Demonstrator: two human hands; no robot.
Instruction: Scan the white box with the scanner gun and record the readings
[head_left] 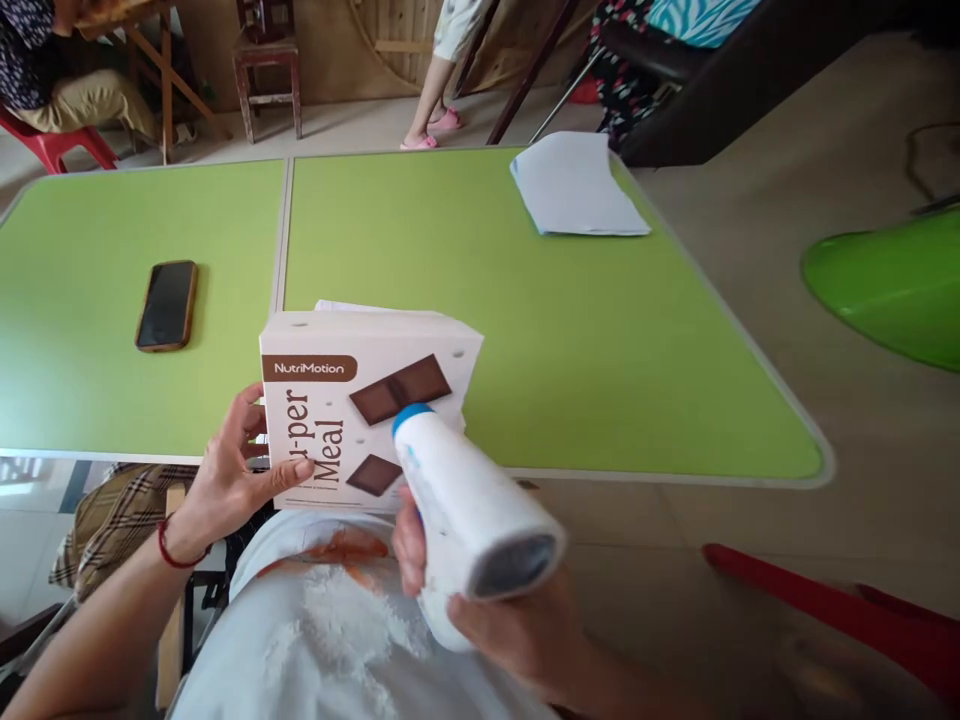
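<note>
My left hand (217, 485) grips the left side of a white NutriMotion meal box (375, 345), its thumb on the printed front and its fingers around the edge. The box is tilted up at the table's near edge and shows brown chocolate squares. My right hand (517, 625) is wrapped around the handle of a white gun-shaped device (472, 500) with a blue tip and a dark oval rear end. The tip points toward the box front and overlaps it in view; I cannot tell whether they touch. Part of the right fingers is hidden behind the device.
A phone (166, 306) lies on the green table (420, 230) at left, white sheets (581, 185) at the far right corner. A green chair (892, 285) and red chair legs (817, 600) stand right. One person sits far left; another's legs (435, 90) show beyond the table.
</note>
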